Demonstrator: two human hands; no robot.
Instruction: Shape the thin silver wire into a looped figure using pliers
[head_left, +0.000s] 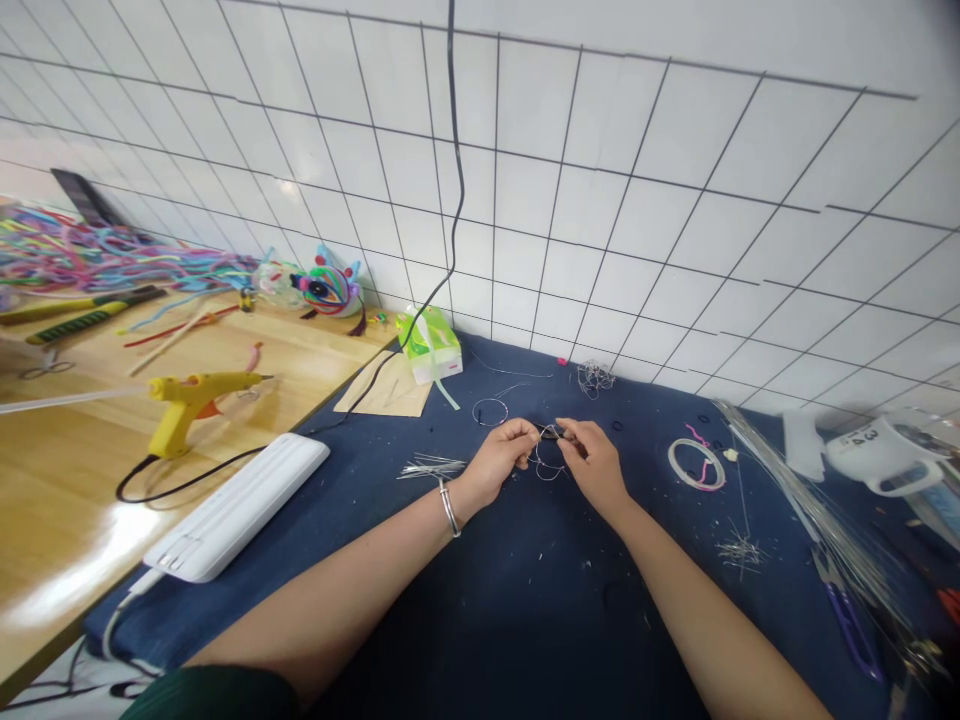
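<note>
Close together over the dark blue cloth, both my hands work on a small ring of thin wire (550, 473). The fingers of my left hand (504, 455) are pinched on the ring's left side. My right hand (596, 465) has thumb and fingers closed at its upper right, with something dark between the two hands that I cannot make out. Left of the hands lies a bundle of short wires (433, 466). A larger thin wire hoop (490, 412) rests just beyond my left hand.
A yellow glue gun (191, 400) and a white power strip (238, 507) are at left. A tissue packet (431, 345) stands near the tiled wall. At right are a tape roll (696, 464), long wires (810, 500), purple-handled pliers (851, 620) and a white mug (881, 457).
</note>
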